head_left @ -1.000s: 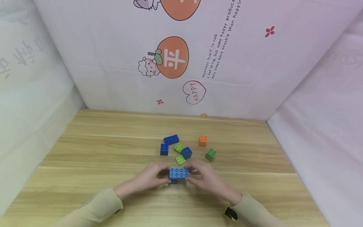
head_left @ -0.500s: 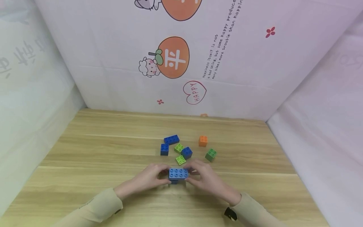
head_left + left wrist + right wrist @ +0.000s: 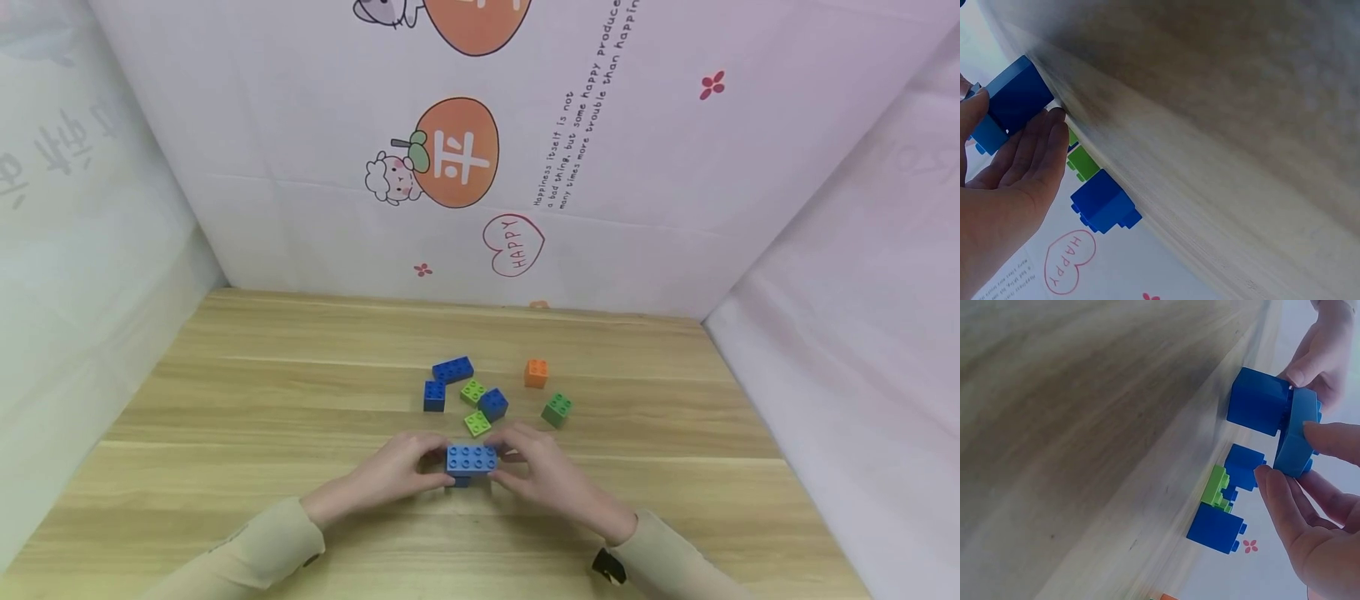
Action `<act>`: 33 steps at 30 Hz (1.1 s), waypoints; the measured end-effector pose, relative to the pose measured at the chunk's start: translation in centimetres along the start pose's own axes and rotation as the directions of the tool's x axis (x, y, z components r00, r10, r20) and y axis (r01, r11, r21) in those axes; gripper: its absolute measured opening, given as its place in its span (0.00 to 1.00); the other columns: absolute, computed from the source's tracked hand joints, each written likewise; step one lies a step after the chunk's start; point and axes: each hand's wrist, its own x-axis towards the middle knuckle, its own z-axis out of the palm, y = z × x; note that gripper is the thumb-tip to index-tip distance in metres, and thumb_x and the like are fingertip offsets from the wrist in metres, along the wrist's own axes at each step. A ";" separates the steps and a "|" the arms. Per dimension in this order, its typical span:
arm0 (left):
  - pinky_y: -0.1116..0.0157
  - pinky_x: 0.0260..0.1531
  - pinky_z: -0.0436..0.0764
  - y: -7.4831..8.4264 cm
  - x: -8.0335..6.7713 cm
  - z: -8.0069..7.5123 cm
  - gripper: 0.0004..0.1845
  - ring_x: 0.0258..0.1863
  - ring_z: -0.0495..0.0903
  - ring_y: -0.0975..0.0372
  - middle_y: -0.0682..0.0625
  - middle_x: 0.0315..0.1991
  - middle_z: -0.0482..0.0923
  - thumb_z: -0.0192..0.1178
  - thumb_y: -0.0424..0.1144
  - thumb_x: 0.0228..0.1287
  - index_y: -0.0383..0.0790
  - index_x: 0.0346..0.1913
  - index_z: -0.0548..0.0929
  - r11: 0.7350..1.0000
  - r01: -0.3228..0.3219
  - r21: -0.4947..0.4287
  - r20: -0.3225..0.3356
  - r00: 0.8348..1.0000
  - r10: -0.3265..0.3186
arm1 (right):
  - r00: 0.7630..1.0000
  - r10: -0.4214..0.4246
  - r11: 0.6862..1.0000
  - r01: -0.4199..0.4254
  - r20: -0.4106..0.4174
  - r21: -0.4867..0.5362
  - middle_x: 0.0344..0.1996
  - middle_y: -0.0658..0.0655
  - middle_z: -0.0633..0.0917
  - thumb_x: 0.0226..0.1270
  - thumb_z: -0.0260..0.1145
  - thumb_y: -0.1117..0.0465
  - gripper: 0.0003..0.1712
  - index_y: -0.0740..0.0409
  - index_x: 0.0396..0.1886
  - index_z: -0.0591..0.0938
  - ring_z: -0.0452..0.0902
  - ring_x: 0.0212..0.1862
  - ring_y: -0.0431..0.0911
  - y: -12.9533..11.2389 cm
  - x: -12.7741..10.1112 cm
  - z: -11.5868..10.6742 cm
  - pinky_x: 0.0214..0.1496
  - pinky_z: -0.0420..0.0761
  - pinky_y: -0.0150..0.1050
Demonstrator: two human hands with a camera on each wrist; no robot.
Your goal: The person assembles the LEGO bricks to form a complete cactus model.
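Light-blue rectangular plastic brick (image 3: 472, 459) w/ 2 rows of round studs is sitting atop a dark-blue boxy plastic brick (image 3: 1259, 400), both btwn the hands on the near-centre part of the pale wood-grain tabletop (image 3: 300, 400). Upper brick is overhanging the lower one toward the person's rt. A thin dark gap is showing btwn the two in the right-wrist view; hard to tell from that angle if the studs are fully seated.

Left hand (image 3: 401, 467) is pinching the stack's left end, incl. the light-blue brick, thumb on near side, fingers on far side. Right hand (image 3: 546, 471) is pinching the light-blue brick's rt end the same way, thumb near, fingers far.

Just beyond, loose pcs are lying: a flat lime-green square brick (image 3: 477, 423) nearest, a dark-blue square brick (image 3: 492, 404) just beside it, a 2nd lime-green brick (image 3: 473, 392) behind. To their left, another dark-blue square brick (image 3: 434, 396) is standing in front of a long dark-blue brick (image 3: 453, 369). Over on the rt, a green cube-like brick (image 3: 557, 409) and an orange cube-like brick (image 3: 536, 373) are standing apart.

Beige sleeves (image 3: 262, 542) are covering both forearms; white printed cloth (image 3: 637, 250) is hanging behind.
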 end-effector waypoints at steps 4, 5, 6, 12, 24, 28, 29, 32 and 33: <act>0.62 0.54 0.84 -0.1 0.0 0.1 0.20 0.49 0.84 0.60 0.51 0.49 0.86 0.69 0.44 0.61 0.40 0.53 0.83 1.000 0.001 -0.012 -0.001 1.000 -0.001 | 1.000 0.007 1.000 -0.007 0.007 0.013 0.50 0.55 0.83 0.61 0.71 0.65 0.22 0.58 0.55 0.79 0.84 0.52 0.47 -0.1 0.1 0.1 0.54 0.87 0.38; 0.62 0.54 0.84 -0.1 0.0 0.1 0.20 0.49 0.84 0.60 0.51 0.49 0.86 0.69 0.44 0.61 0.40 0.53 0.83 1.000 0.001 -0.014 0.000 1.000 -0.001 | 1.000 0.008 1.000 -0.008 0.008 0.018 0.50 0.55 0.83 0.61 0.71 0.64 0.22 0.58 0.55 0.79 0.84 0.52 0.48 -0.1 0.1 0.1 0.54 0.87 0.38; 0.62 0.54 0.84 -0.1 0.0 0.1 0.20 0.49 0.84 0.60 0.50 0.49 0.86 0.69 0.44 0.61 0.40 0.53 0.83 1.000 0.001 -0.015 0.000 1.000 -0.001 | 1.000 0.009 1.000 -0.009 0.009 0.023 0.50 0.55 0.83 0.61 0.71 0.63 0.22 0.58 0.56 0.78 0.84 0.52 0.48 -0.1 0.1 0.2 0.54 0.87 0.39; 0.62 0.54 0.84 -0.1 0.0 0.1 0.19 0.49 0.84 0.60 0.50 0.49 0.86 0.69 0.43 0.60 0.40 0.53 0.83 1.000 -0.001 -0.001 -0.003 1.000 0.001 | 1.000 0.005 1.000 -0.006 0.004 0.030 0.50 0.56 0.85 0.62 0.71 0.59 0.23 0.59 0.56 0.79 0.85 0.51 0.47 0.0 0.4 0.6 0.54 0.87 0.39; 0.60 0.55 0.85 -0.1 0.1 0.1 0.21 0.50 0.84 0.58 0.48 0.50 0.86 0.71 0.39 0.57 0.37 0.53 0.82 0.999 0.004 0.045 -0.009 1.000 -0.004 | 0.998 -0.062 0.998 0.063 -0.027 0.019 0.50 0.58 0.85 0.62 0.71 0.63 0.23 0.61 0.57 0.80 0.84 0.51 0.49 0.1 0.4 0.9 0.51 0.87 0.32; 0.61 0.54 0.85 -0.1 0.1 0.1 0.20 0.49 0.84 0.58 0.48 0.49 0.86 0.71 0.38 0.56 0.37 0.52 0.82 1.000 0.005 0.028 -0.008 1.000 -0.005 | 0.998 -0.061 0.998 0.061 -0.032 -0.003 0.51 0.57 0.86 0.61 0.72 0.63 0.23 0.60 0.56 0.81 0.85 0.50 0.47 0.0 0.5 0.9 0.51 0.87 0.35; 0.61 0.54 0.85 -0.1 0.2 0.1 0.20 0.49 0.85 0.58 0.48 0.49 0.86 0.71 0.38 0.56 0.37 0.52 0.82 1.000 0.007 0.023 -0.007 1.000 -0.006 | 0.997 -0.063 0.998 0.062 -0.033 -0.008 0.51 0.57 0.86 0.60 0.72 0.63 0.23 0.60 0.56 0.81 0.85 0.50 0.47 0.0 0.5 0.9 0.51 0.87 0.36; 0.62 0.53 0.85 -0.1 0.2 0.1 0.20 0.48 0.85 0.58 0.48 0.48 0.86 0.71 0.38 0.56 0.37 0.52 0.83 1.000 0.009 0.014 -0.007 1.000 -0.009 | 0.998 -0.061 0.998 0.060 -0.034 -0.022 0.51 0.57 0.86 0.60 0.72 0.62 0.22 0.59 0.56 0.82 0.85 0.49 0.47 0.0 0.5 0.9 0.51 0.87 0.36; 0.61 0.53 0.85 0.0 0.1 0.1 0.20 0.48 0.85 0.58 0.48 0.48 0.86 0.71 0.38 0.56 0.37 0.51 0.83 1.000 0.011 0.011 -0.006 1.000 -0.010 | 0.998 -0.059 0.998 0.058 -0.034 -0.020 0.50 0.57 0.86 0.60 0.72 0.62 0.23 0.60 0.56 0.82 0.85 0.49 0.47 -0.1 0.5 0.9 0.51 0.87 0.36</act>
